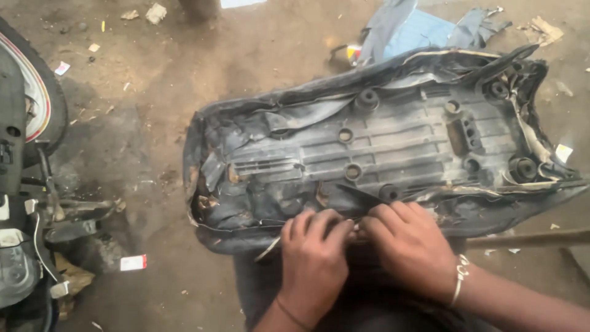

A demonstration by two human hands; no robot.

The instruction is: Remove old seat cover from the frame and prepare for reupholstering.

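Nearest, left hand and right hand, fingers curled together, pinching the torn cover edge along the near rim of an upturned motorcycle seat resting on the lap. Cover likely thin, limp, brittle at tears; best gripped close to the rim. Plastic base beyond probably stiff, fairly light. Farther off, dirt floor, blue cloth.
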